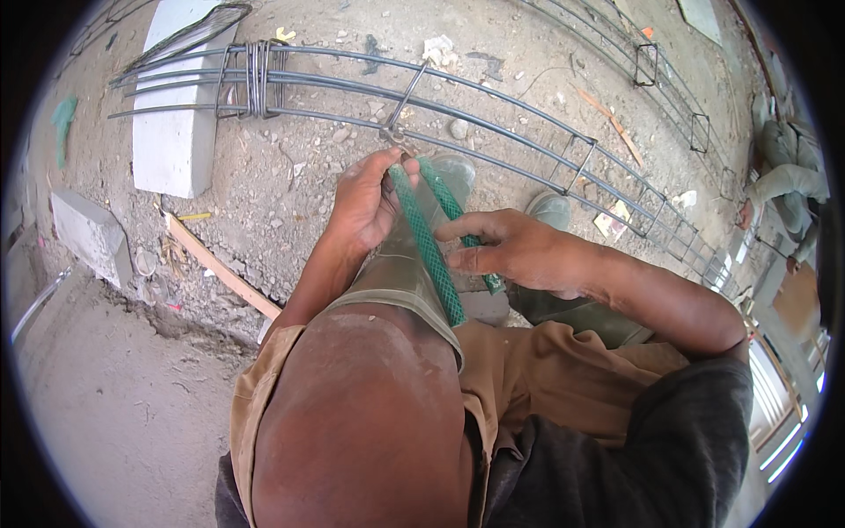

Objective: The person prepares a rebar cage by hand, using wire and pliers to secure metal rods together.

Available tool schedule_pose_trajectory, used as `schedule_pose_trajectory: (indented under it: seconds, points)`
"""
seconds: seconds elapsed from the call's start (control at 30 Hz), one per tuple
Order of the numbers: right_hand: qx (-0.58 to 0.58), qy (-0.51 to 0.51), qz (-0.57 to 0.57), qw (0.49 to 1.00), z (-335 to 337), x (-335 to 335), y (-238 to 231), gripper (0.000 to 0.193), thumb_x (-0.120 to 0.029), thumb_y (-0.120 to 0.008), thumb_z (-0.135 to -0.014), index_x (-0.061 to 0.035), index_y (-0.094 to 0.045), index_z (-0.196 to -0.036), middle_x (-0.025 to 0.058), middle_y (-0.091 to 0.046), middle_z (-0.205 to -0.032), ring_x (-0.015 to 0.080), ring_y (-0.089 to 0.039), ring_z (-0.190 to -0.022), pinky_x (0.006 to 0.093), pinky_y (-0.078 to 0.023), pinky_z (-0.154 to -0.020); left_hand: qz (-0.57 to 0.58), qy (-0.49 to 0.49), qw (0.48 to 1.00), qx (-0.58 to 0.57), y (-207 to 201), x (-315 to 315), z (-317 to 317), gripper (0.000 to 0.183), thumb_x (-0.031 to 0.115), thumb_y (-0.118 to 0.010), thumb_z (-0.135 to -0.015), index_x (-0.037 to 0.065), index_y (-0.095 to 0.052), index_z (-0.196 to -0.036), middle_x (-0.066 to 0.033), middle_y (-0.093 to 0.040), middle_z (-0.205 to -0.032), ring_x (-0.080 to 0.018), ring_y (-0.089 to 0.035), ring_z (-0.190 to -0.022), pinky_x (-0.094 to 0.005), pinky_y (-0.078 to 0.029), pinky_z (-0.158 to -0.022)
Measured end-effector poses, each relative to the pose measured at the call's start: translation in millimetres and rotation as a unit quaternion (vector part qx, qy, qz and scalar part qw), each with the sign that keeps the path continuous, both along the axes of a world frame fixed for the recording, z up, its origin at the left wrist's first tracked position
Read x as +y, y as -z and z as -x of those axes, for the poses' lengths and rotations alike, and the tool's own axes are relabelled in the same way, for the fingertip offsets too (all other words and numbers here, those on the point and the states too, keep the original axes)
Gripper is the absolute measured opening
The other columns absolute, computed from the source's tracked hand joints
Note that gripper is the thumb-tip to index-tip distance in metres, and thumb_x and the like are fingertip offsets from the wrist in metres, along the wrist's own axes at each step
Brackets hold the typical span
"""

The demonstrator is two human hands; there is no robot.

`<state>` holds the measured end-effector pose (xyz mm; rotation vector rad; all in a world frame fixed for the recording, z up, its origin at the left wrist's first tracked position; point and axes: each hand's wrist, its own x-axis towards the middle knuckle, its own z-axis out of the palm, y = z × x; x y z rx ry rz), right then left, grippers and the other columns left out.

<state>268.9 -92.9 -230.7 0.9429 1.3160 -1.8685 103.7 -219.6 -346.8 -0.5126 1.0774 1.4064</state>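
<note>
A pair of pincers (429, 240) with long green textured handles points away from me, its metal jaws at a crossbar of the near rebar cage (440, 109). The handles stand apart. My right hand (528, 251) is closed round the right handle, with fingers reaching between the two. Beside the pincers' head, my left hand (361, 201) has its fingertips pinched close under the bar. What they hold there is too small to make out.
A white concrete block (176, 132) lies under the cage's left end, near a smaller block (91, 236). A wooden strip (220, 268) rests on the dirt. Another rebar cage (647, 63) runs along the far right. A co-worker (788, 176) is at the right edge. My boots (550, 209) are beside the near cage.
</note>
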Motion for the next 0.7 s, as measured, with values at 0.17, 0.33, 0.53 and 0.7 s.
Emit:
schedule_pose_trajectory:
  seconds: [0.17,0.33,0.53,0.7]
  points:
    - [0.006,0.100,0.027,0.995,-9.9,-12.6,0.9,0.044,-0.016,-0.055,-0.093,-0.0006,-0.055,-0.134,0.0097,-0.062,-0.084,0.0152,-0.060,-0.075,0.0278,-0.047,-0.065,0.004,0.001,1.000,0.006,0.8,-1.2,-0.4,0.017,0.012,-0.063,-0.093,-0.002,-0.061,-0.102,-0.0113,-0.068,-0.088,-0.0162,-0.067,-0.076,-0.0285,-0.059,-0.069]
    - [-0.047,0.269,0.093,0.958,5.0,-13.3,-14.7,0.041,-0.006,-0.046,-0.091,0.0029,-0.054,-0.131,0.0004,-0.051,-0.068,0.0083,-0.046,-0.057,0.0243,-0.040,-0.052,0.003,0.029,0.999,0.023,-11.9,2.1,0.8,0.021,0.018,-0.060,-0.094,-0.002,-0.062,-0.102,-0.0115,-0.067,-0.090,-0.0179,-0.067,-0.077,-0.0300,-0.059,-0.068]
    - [-0.051,0.279,0.092,0.954,1.3,-9.5,-15.5,0.041,-0.005,-0.045,-0.091,0.0024,-0.053,-0.131,-0.0021,-0.047,-0.069,0.0068,-0.042,-0.056,0.0241,-0.038,-0.051,0.011,0.095,0.993,0.064,-7.3,-2.6,8.0,0.021,0.019,-0.065,-0.092,0.002,-0.061,-0.105,-0.0107,-0.060,-0.109,-0.0241,-0.059,-0.105,-0.0435,-0.053,-0.086]
    - [-0.046,0.310,0.077,0.947,-1.1,-22.7,-13.3,0.037,0.001,-0.044,-0.094,0.0024,-0.054,-0.129,-0.0010,-0.049,-0.074,0.0067,-0.042,-0.057,0.0229,-0.036,-0.049,-0.001,0.086,0.995,0.056,-3.1,-4.5,4.4,0.019,0.020,-0.065,-0.092,0.003,-0.060,-0.101,-0.0104,-0.060,-0.110,-0.0244,-0.058,-0.108,-0.0444,-0.053,-0.091]
